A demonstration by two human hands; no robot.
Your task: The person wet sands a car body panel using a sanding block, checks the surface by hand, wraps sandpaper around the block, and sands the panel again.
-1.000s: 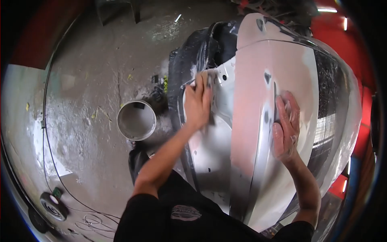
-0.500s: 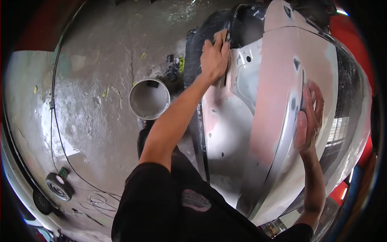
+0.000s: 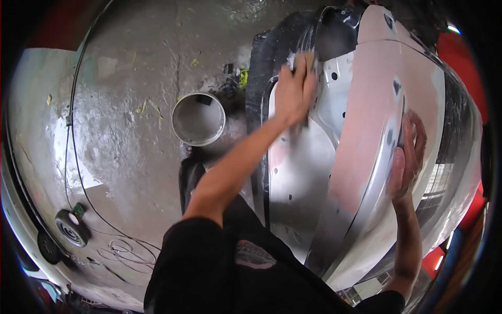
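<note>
The car body (image 3: 361, 120), with pink and white patches, fills the right half. My left hand (image 3: 295, 94) presses on the inner white panel (image 3: 303, 178) near its dark-edged opening, fingers closed round a thin sheet or pad (image 3: 309, 62) that is partly hidden and blurred. On the outer side, my right hand (image 3: 409, 157) lies against the pale panel beside the ridge, its fingers stretched out and nothing visible in it.
A round bucket (image 3: 198, 119) with greyish liquid stands on the wet floor (image 3: 130, 141) to the left. A small wheel (image 3: 72, 228), coiled cable (image 3: 123, 250) and a long hose (image 3: 73, 104) lie farther left. Plastic film covers the car's right side.
My left hand has shifted along the inner panel, away from me and then slightly back. My right hand stays on the outer panel. The whole view has shifted.
</note>
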